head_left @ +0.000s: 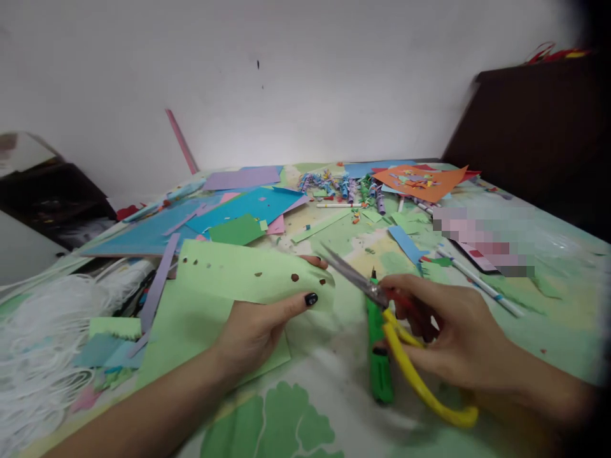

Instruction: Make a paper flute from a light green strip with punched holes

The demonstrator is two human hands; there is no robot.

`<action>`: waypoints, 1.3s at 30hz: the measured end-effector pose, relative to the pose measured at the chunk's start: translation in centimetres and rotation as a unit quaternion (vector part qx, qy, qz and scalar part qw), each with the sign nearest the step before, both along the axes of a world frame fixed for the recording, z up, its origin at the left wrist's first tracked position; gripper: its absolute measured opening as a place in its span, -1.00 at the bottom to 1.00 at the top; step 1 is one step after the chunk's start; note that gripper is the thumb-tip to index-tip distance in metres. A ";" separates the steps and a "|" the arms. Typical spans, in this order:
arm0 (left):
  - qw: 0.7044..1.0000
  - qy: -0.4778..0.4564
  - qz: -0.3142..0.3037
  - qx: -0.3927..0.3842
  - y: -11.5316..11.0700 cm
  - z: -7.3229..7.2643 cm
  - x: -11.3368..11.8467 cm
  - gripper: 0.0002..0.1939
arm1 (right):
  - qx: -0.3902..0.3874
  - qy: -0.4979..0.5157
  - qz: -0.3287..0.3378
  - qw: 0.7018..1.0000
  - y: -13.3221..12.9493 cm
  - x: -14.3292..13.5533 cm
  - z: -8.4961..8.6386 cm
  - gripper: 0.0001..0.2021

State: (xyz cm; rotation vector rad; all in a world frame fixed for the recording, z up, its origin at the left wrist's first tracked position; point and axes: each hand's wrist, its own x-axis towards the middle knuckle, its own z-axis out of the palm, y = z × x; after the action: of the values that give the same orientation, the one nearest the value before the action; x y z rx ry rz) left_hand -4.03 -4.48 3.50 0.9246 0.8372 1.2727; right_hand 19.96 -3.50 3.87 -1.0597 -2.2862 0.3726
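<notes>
My left hand (258, 331) pinches a light green sheet of paper (224, 273) by its right end, thumb on top and a fingertip showing behind. A row of small holes runs along the upper part of the sheet. In my right hand (453, 324) is a pair of scissors (403, 362) with yellow and red handles. Their blades point up and left, close to the paper's right edge; the tips look nearly together. Beneath the scissors lies a green utility knife (380, 375) on the table, partly covered by them.
White cord (42, 343) lies heaped at the left. Coloured sheets, among them a blue sheet (248, 210), spread behind my left hand. Curled paper pieces (351, 187) and an orange sheet (422, 181) with scraps sit at the back. A phone (477, 251) lies right.
</notes>
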 end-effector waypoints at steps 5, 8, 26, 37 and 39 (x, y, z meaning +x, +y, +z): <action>0.999 -0.014 0.018 -0.041 -0.1 0.3 0.3 -0.68 | 0.086 -0.020 0.026 0.996 -0.6 -0.7 -0.9 -0.58; 0.999 -0.024 0.024 -0.024 -0.1 0.5 0.5 -0.70 | 0.124 -0.029 0.012 0.992 -0.4 -0.6 -1.4 -0.54; 0.997 -0.075 0.027 -0.024 0.3 0.1 -0.4 -0.69 | 0.221 -0.033 0.011 0.975 -0.1 -0.4 -2.0 -0.53; 0.994 -0.102 -0.006 -0.032 0.4 0.3 -0.6 -0.72 | 0.280 -0.037 -0.010 0.959 0.0 -0.4 -2.7 -0.56; 0.995 -0.099 -0.008 -0.026 0.4 0.2 -0.6 -0.71 | 0.277 -0.039 -0.010 0.960 0.1 -0.3 -2.9 -0.57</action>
State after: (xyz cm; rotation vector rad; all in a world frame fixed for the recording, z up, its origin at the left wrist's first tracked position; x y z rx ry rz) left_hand -4.67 -4.07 3.73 0.7476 0.7020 1.3001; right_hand 19.64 -3.44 0.97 -0.8122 -2.2440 -0.3135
